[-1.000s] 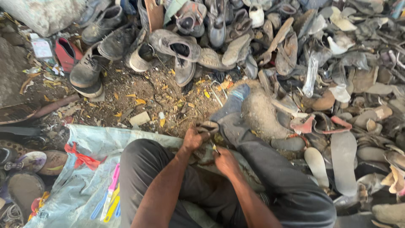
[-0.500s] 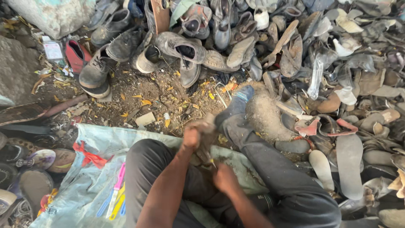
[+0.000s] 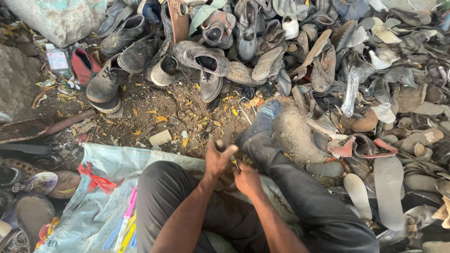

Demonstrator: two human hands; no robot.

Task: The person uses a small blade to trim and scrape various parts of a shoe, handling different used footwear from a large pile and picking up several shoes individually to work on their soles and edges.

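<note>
I sit on the ground with my legs in dark trousers, the right leg stretched out and ending in a blue sock (image 3: 263, 117). My left hand (image 3: 218, 157) is raised between my knees and pinches a small dark scrap of shoe material (image 3: 224, 141) at its fingertips. My right hand (image 3: 245, 178) sits just below and to the right, closed around a small tool or piece that I cannot make out. The two hands almost touch.
A big heap of worn shoes (image 3: 206, 56), loose soles (image 3: 388, 187) and scraps covers the ground ahead and to the right. A pale blue plastic sack (image 3: 101, 187) lies under my left leg, with a red rag (image 3: 96, 178) on it. Rocks (image 3: 51, 18) lie far left.
My left hand has lifted and stretched forward with the dark scrap, pulling away from my right hand, which stayed low near my lap. The view shifted slightly.
</note>
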